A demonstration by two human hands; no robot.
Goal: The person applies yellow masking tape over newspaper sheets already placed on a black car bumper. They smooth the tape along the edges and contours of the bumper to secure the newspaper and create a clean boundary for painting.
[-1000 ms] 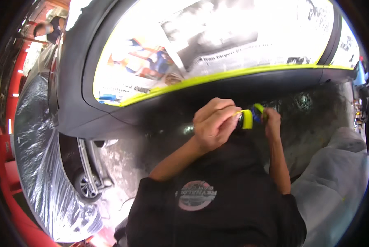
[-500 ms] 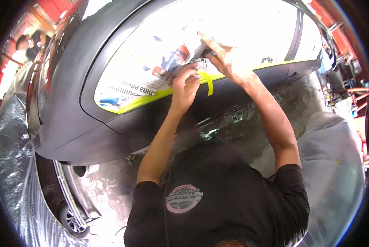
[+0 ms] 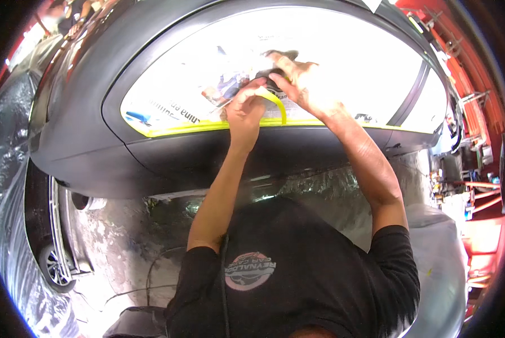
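Sheets of newspaper point(image 3: 176, 104) cover the side window of a matte dark grey car point(image 3: 72, 112). Yellow masking tape point(image 3: 173, 128) runs along the window's lower edge over the paper. In front of the paper, my left hand point(image 3: 245, 115) is closed, its fingertips pinching a loose strip of yellow tape point(image 3: 279, 105) that curves down to the taped edge. My right hand point(image 3: 303, 84) is just to the right, against the newspaper, with thumb and forefinger apart. Dark patches show between its fingers; glare hides what they are. Bright light washes out much of the paper.
Clear plastic sheeting point(image 3: 10, 186) hangs at the left, beside a dark vehicle part with a wheel point(image 3: 56, 267). More translucent plastic point(image 3: 432, 270) bulges at the right. Red metal stands point(image 3: 483, 194) and clutter line the far right. A person point(image 3: 75, 17) is at the upper left.
My view has shifted, so the window's lower edge lies more level. My hands stay close together at the paper, the left still pinching the tape strip, which now arches down to the edge.
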